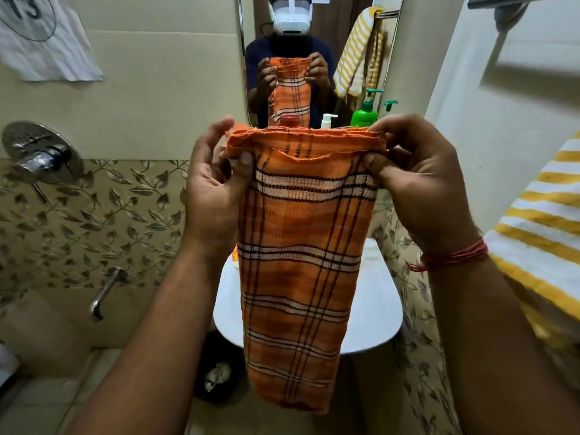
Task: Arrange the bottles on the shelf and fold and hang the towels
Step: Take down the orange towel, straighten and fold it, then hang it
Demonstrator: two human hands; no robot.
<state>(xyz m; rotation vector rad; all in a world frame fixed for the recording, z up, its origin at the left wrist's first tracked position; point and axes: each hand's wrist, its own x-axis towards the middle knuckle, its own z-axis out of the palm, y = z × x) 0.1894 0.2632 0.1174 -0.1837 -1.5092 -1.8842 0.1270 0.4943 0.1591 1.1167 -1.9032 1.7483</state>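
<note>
An orange checked towel (298, 262), folded into a long narrow strip, hangs down in front of me over the white sink (373, 321). My left hand (213, 189) pinches its top left corner and my right hand (417, 183) pinches its top right corner. Behind the towel's upper edge stand bottles below the mirror: a red-capped bottle (289, 120), a white pump bottle (328, 120) and a green pump bottle (364, 113). A yellow and white striped towel (539, 240) hangs at the right edge.
A mirror (320, 58) ahead reflects me and the towels. A chrome shower valve (40, 152) and a spout (105, 293) are on the left tiled wall. A dark bin (216, 375) sits on the floor under the sink. A metal bar (518, 3) is at the top right.
</note>
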